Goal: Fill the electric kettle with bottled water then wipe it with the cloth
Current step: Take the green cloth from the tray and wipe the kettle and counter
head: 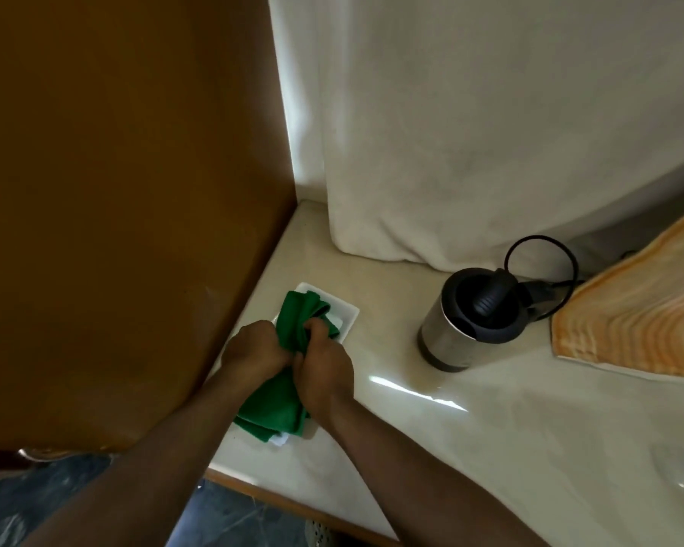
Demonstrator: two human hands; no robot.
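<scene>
**Desk:** What does the frame show?

**Photographer:** Both hands bunch a green cloth point(281, 404) over a white tray point(346, 309) at the counter's point(490, 448) near-left corner. The left hand point(253, 349) is fisted on the cloth's upper folds; the right hand point(324, 369), touching it, is clamped on the same bundle, thumb pressed into the fabric.

**Desk:** And the kettle?

**Photographer:** The electric kettle point(470, 321) stands upright, well to the right of the right hand and a little beyond it, lid shut. Its long axis runs vertical. The handle point(494, 292) arches over the lid toward the far right, where the black cord point(541, 254) loops, so the spout likely faces back toward the hands. I cannot confirm the spout itself.

**Desk:** The cloth's lie?

**Photographer:** It runs from beyond the hands, on the tray, to its hanging end nearer the wearer.

**Desk:** Risks?

**Photographer:** My judgement only: lifting the cloth could drag the light tray off the nearby edge. Reaching right, a trailing end might snag the cord loop and tug the kettle. No bottle is in view, so whether it holds water cannot be told; if full, a hard wipe could tip it.
</scene>
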